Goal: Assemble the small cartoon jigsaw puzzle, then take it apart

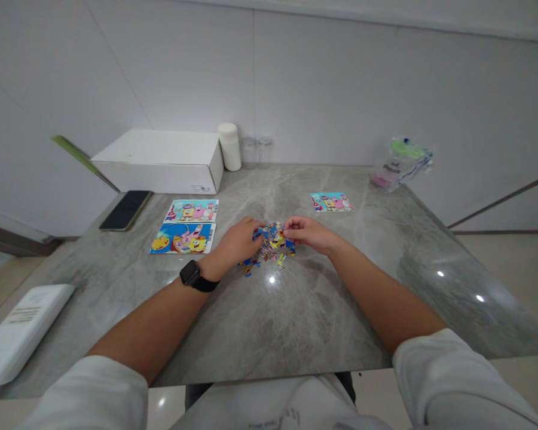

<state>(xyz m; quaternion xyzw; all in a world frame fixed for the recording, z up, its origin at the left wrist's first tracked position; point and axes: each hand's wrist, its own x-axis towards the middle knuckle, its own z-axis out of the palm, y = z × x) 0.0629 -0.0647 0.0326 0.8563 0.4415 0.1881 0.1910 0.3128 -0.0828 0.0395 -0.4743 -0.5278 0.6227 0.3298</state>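
Note:
A loose pile of small, colourful jigsaw puzzle pieces point(272, 243) lies on the grey table between my hands. My left hand point(241, 240) rests at the pile's left side, its fingers bent and its thumb apart from them, touching pieces. On the right side, my right hand point(308, 232) has thumb and index finger pinched together at a puzzle piece just over the pile. A few pieces point(248, 269) have strayed toward the near side. Two cartoon picture cards point(192, 211) point(182, 238) lie left of my left hand, and a smaller one point(332, 202) lies beyond my right hand.
At the back left are a white box point(156, 161), a white bottle point(230, 147) and two clear jars point(257, 153). A phone point(126, 210) lies near the left edge, with a white case point(26, 331) closer in. A clear plastic bag point(401, 164) sits at the back right corner.

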